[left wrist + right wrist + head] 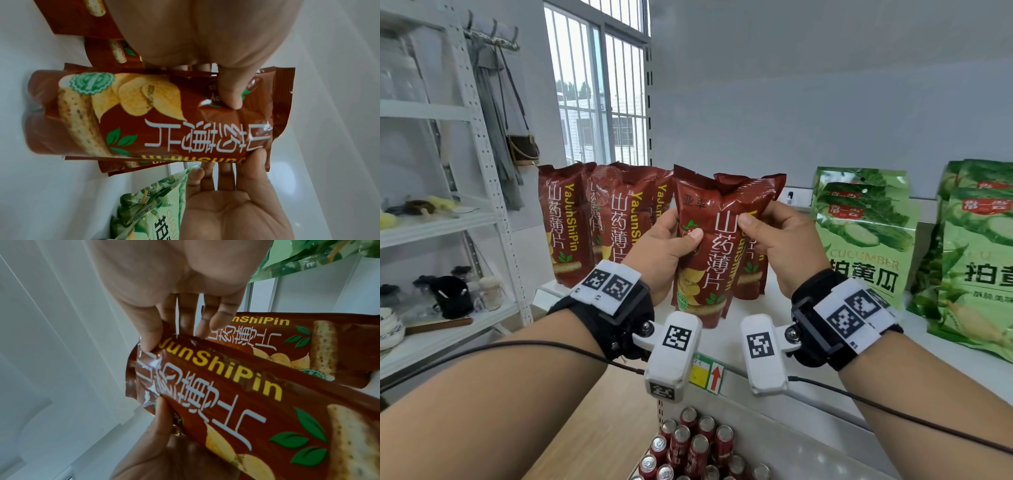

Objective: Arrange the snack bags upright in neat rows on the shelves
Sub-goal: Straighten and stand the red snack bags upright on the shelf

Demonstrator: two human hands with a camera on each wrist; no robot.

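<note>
A dark red yam-chip bag (709, 253) stands upright over the white shelf (763, 301), held between both hands. My left hand (671, 246) grips its left side, thumb on the front. My right hand (777, 240) pinches its upper right edge, fingers behind. The left wrist view shows the same red bag (148, 116) with the left thumb (232, 91) pressed on it and the right hand (226, 186) below. In the right wrist view the red bag (236, 402) lies before a second red bag (277, 344). Several more red bags (592, 222) stand in rows behind and to the left.
Green cucumber snack bags (866, 233) lean on the shelf to the right, with more green bags (976, 260) at the far right. Red drink cans (688, 448) fill the lower shelf. A white rack (448, 222) with jars and bowls stands left. A barred window (599, 96) is behind.
</note>
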